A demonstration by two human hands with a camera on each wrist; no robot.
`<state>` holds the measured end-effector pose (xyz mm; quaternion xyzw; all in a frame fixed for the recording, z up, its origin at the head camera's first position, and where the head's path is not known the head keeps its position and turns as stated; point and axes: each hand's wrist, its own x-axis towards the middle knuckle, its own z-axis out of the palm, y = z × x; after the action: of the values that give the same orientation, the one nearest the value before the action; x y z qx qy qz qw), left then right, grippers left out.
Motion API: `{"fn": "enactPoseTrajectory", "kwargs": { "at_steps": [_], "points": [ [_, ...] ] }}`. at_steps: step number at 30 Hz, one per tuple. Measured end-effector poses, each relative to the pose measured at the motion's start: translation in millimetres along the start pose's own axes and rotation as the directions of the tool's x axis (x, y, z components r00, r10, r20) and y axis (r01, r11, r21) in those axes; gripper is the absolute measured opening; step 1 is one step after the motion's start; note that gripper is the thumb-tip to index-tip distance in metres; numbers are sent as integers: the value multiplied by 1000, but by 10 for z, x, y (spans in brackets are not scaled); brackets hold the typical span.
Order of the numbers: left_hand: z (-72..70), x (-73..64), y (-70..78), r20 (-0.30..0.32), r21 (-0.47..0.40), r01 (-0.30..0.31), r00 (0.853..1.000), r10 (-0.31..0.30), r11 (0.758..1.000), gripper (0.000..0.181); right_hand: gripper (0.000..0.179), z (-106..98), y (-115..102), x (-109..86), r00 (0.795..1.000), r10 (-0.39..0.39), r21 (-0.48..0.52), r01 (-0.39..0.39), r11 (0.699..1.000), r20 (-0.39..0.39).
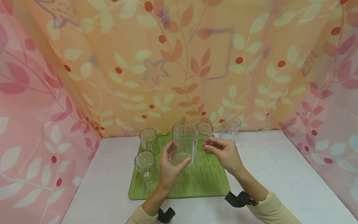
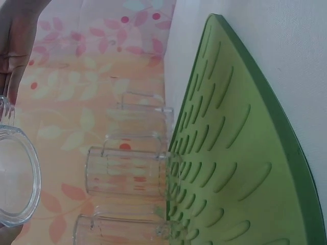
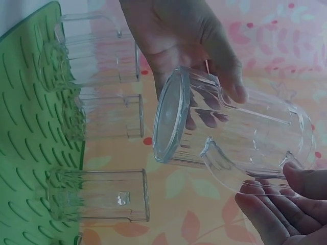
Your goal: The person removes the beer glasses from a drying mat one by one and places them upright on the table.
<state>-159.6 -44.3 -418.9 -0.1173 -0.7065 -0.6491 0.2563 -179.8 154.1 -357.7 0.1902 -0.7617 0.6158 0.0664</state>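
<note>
A clear glass mug point(image 1: 184, 141) is held above the green mat point(image 1: 207, 183), roughly upright with its thick base downward. My left hand point(image 1: 171, 169) grips its body from the left, thumb across the front near the base. On the other side my right hand point(image 1: 226, 152) pinches the mug's handle point(image 3: 230, 173) between thumb and fingers. The right wrist view shows the left palm point(image 3: 179, 30) behind the glass. In the left wrist view only the mug's round base point(image 2: 18, 176) shows, at the left edge.
Two glass mugs point(image 1: 148, 137) point(image 1: 144, 160) stand on the mat's left side. Another mug point(image 1: 205, 127) stands at the back of the mat, partly behind the held one. A further glass mug point(image 1: 231, 126) is on the white table point(image 1: 268, 161) at the back right, before the patterned curtain point(image 1: 190, 62).
</note>
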Motion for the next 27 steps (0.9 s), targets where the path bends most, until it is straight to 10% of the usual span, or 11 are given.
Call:
{"fn": "enactPoseTrajectory", "kwargs": {
  "at_steps": [27],
  "points": [
    [-12,11,75,4,45,0,1000,0,999,80,30,-17,-82,72,997,-79,-84,79,993,-1]
  ]
}}
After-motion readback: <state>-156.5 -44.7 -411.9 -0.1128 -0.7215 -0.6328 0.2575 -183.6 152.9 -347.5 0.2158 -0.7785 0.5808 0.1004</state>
